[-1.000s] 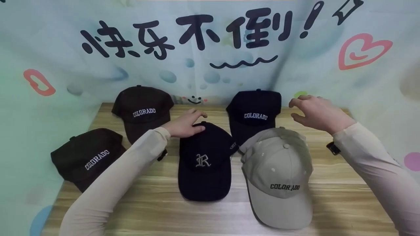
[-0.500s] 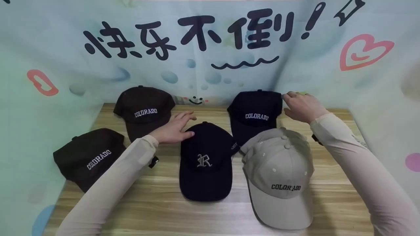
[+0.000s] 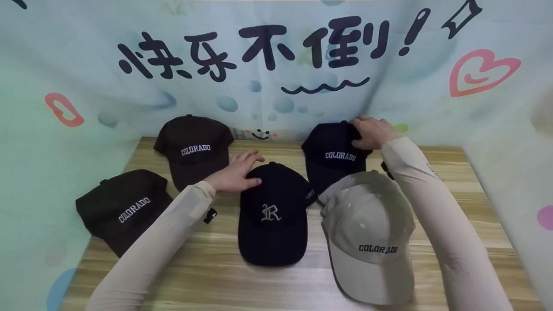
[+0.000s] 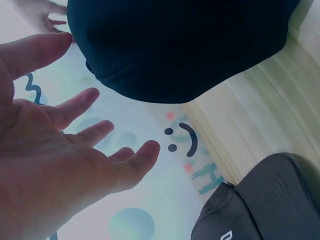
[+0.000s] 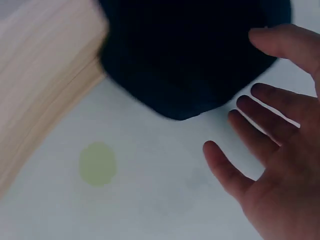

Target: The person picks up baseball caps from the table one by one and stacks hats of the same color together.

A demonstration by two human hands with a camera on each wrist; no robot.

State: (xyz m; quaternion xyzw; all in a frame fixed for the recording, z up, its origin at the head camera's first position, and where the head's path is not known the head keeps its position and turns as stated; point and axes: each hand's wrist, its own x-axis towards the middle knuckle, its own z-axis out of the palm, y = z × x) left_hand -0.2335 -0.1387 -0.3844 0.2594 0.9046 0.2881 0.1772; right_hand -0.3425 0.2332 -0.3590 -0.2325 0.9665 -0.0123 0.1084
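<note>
A navy cap [image 3: 272, 233] with an embroidered R lies at the middle of the table. My left hand [image 3: 235, 175] is by its crown, fingers spread, thumb tip at the crown's edge; I cannot tell whether it touches. Behind to the right stands a navy COLORADO cap [image 3: 332, 140]. At its upper right side is my right hand [image 3: 373, 131], thumb before the crown and fingers extended past its back edge. The right wrist view shows this cap's dark crown [image 5: 190, 60] beside the fingers, which are not curled round it.
Beige COLORADO caps, seemingly stacked [image 3: 371, 216], lie at the right front. Two dark brown COLORADO caps, one at the back [image 3: 194, 134] and one farther forward [image 3: 125, 198], lie at the left. A printed cloth [image 3: 259, 108] hangs behind the wooden table [image 3: 207, 280].
My right hand has moved left from beside the back navy cap to its crown. The left hand drew back slightly, then came back toward the R cap. The caps stay put; the view shifted slightly.
</note>
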